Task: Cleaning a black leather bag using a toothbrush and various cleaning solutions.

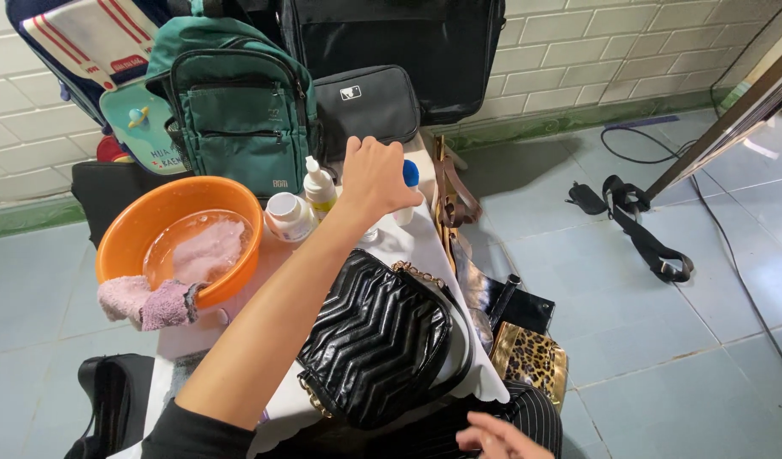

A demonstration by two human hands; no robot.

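The left hand [375,177] reaches to twelve o'clock across the white-covered worktop [484,374], fingers curled down over a blue-capped white bottle [408,191]; how tightly, I cannot tell. Just beside it at nine o'clock stand a white pump bottle [318,189] and a white jar [289,217]: a careless lift could topple them toward the orange plastic basin of water [178,234]. The right hand [497,438] hovers at six o'clock, fingers loosely spread, near the black quilted handbag [378,340].

Black chevron-quilted handbag [375,338] – orange basin [131,231] (pink cloth [148,302] on rim) – green backpack [238,106], leopard-print pouch [529,359]
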